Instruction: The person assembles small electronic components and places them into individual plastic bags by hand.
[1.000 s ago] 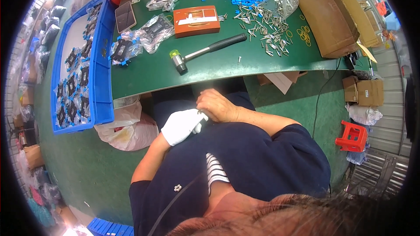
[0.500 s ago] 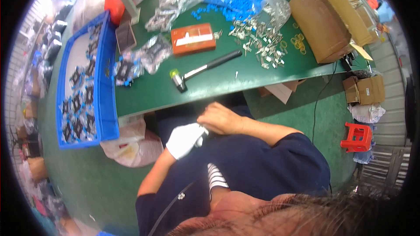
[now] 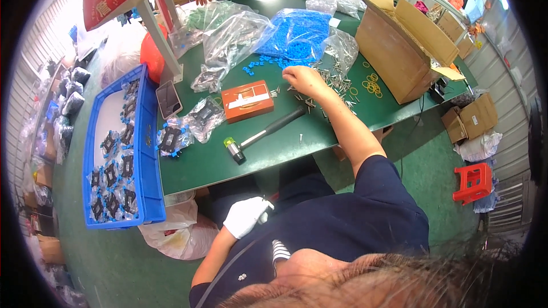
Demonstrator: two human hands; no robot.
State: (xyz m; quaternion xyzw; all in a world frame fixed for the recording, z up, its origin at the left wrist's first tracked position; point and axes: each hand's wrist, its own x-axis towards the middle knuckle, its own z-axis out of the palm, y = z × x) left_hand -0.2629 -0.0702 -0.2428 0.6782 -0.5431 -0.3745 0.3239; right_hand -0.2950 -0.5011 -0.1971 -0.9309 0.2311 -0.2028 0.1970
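Bare right hand (image 3: pixel 307 81) near small blue plastic pieces (image 3: pixel 298 37); white-gloved left hand (image 3: pixel 246 218) curled; fingers' closure, both: cannot tell.

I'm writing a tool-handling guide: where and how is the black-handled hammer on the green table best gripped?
Probably best by the long black handle of the metal-shafted hammer, coming from above and the right: the hammer lies flat, its yellow-and-black head to the left, and the handle's free end is nearer the bare right hand.
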